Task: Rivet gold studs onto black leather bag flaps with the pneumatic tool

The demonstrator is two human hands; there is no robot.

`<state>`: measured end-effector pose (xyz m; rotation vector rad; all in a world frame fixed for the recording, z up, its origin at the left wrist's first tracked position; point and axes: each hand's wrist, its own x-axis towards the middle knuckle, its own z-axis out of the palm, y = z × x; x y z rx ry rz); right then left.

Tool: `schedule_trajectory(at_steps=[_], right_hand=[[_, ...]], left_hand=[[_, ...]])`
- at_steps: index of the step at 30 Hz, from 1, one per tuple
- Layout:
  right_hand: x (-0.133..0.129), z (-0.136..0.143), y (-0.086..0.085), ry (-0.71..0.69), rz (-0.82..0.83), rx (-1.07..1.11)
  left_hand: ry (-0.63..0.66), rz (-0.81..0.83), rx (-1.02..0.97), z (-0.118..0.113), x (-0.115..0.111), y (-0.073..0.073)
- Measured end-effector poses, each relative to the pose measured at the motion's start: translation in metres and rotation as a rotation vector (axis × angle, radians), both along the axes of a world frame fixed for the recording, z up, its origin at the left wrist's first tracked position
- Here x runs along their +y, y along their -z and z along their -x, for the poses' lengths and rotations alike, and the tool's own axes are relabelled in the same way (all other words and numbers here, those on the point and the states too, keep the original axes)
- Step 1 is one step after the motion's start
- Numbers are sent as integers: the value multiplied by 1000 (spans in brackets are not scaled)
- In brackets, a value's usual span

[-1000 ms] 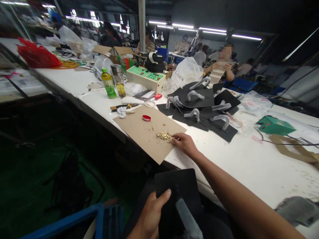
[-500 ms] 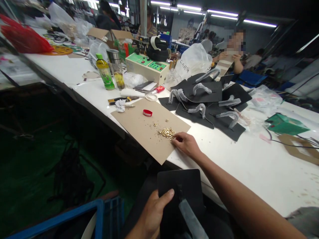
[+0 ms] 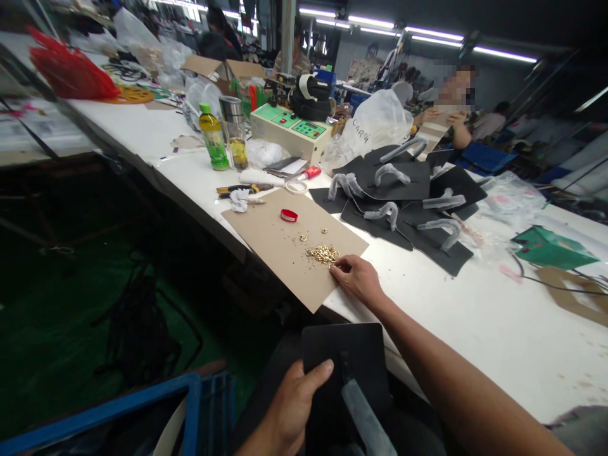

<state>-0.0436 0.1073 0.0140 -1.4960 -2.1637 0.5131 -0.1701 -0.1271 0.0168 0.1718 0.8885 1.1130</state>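
Note:
My left hand (image 3: 297, 396) grips a black panel (image 3: 354, 342) at its left edge, thumb on top, low in front of me. A handle wrapped in pale film (image 3: 363, 415) is fixed to that panel. On a brown cardboard sheet (image 3: 266, 237) lies a pile of small gold-coloured metal rings (image 3: 323, 254), with a few loose ones beside it. At the pile's near right edge is my right hand (image 3: 356, 277), thumb and fingertips pinched together. A small gold piece shows at the fingertips, too small to name surely.
Several black panels with wrapped handles (image 3: 394, 180) are heaped behind the cardboard. A red band (image 3: 289, 216), pliers (image 3: 244, 189), a green-capped bottle (image 3: 213, 139) and a control box (image 3: 289, 132) stand or lie farther back. A blue crate (image 3: 192, 405) is at lower left. A co-worker sits across the table.
The view has shifted slightly, so the table things sit a little farther right. My right hand stays at the pile's edge, and my left still holds the panel.

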Motion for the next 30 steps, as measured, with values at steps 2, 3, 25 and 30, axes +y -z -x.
schedule_trajectory(at_steps=[2,3,25,30], right_hand=[[-2,-9,-10,-23,10,14],[-4,-16,-16,-32,9,21],[-156,-93,-71,-315,-66,301],[-162,-102,-57,-294,-58,322]], left_hand=[[-6,11,-3,1,0,-3],[-6,8,-2,2,0,-4],[-225,-50,161,-37,-12,-39],[-201,-33,135,-57,-17,-49]])
